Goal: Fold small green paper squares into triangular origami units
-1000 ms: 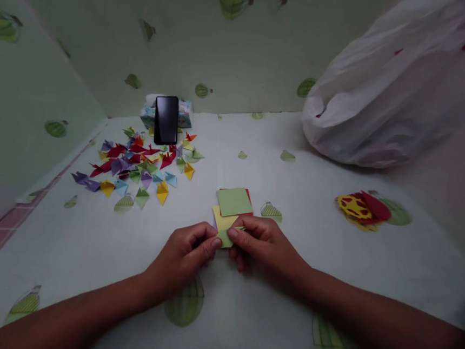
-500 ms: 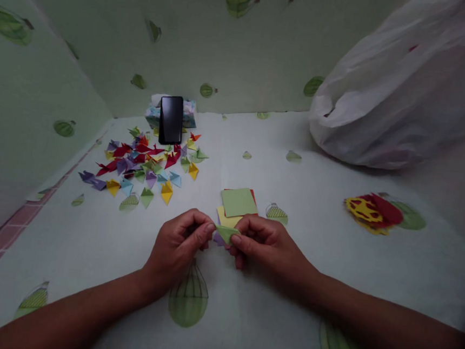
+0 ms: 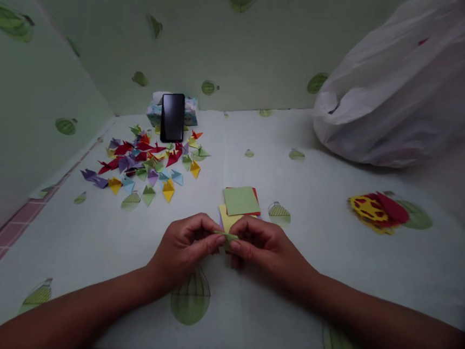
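A small folded piece of green paper [image 3: 229,236] is pinched between both hands, mostly covered by the fingers. My left hand [image 3: 192,241] grips its left end with thumb and forefinger. Closed on the right end is my right hand [image 3: 261,242], its thumb near the left thumb. Just beyond the fingers lie square paper sheets: a green sheet [image 3: 241,201] on a red one, above a yellow sheet [image 3: 228,219]. Farther left spreads a pile of small folded paper figures [image 3: 148,161] in several colours.
A black phone [image 3: 173,118] leans on a tissue box [image 3: 191,111] behind the figures. At the back right sits a large white plastic bag [image 3: 368,116]. Yellow and red paper cut-outs [image 3: 370,208] lie on the right. Walls border the balloon-patterned table surface [image 3: 286,309] at the back and left.
My left hand has moved right, closer to my right hand. The folded green paper has turned and now shows a narrower edge between the fingers. The view has shifted slightly.
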The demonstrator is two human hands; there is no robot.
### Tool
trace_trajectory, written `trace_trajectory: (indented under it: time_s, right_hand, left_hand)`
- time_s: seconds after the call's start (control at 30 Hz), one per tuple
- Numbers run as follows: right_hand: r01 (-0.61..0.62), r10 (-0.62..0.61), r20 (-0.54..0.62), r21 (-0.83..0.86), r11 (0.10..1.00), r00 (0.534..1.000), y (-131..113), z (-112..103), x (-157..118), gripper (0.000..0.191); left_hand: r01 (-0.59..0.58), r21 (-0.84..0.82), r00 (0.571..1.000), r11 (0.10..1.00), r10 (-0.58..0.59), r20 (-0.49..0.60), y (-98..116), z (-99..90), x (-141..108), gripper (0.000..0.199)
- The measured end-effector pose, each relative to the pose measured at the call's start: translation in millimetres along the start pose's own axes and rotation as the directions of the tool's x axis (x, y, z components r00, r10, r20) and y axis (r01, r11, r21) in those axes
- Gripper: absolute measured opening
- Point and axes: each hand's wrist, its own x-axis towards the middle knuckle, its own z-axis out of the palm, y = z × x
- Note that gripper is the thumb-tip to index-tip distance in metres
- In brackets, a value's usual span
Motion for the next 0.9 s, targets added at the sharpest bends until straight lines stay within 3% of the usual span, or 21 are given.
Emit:
trace_trajectory:
  time_s: [0.17,0.4,0.57,0.9]
  right_hand:
    - [0.012,-0.018,-0.045,-0.122,0.992,0.999,-2.0,-1.1,-2.3,0.024]
    - [-0.026,0.026,0.002,0.016,1.000,1.000,0.8,-1.6,-2.3,0.026]
    - [-0.052,0.050,0.031,0.033,0.998,0.998,-2.1,0.9,-2.2,0.026]
    - [-0.036,0.035,-0.008,-0.178,0.983,0.999,-3.8,0.0,-3.2,0.022]
  left_hand:
    - [0.001,0.060,1.000,0.998,-0.002,0.017,0.1,-0.3,-0.7,0.011]
    - [0.031,-0.036,0.999,0.999,-0.030,0.030,-1.2,-1.3,-0.8,0.009]
    - [0.022,0.017,0.999,1.000,-0.023,0.027,1.9,-1.1,-0.3,0.010]
    - [0.140,-0.011,0.989,0.990,-0.139,0.051,5.3,0.6,0.0,0.014]
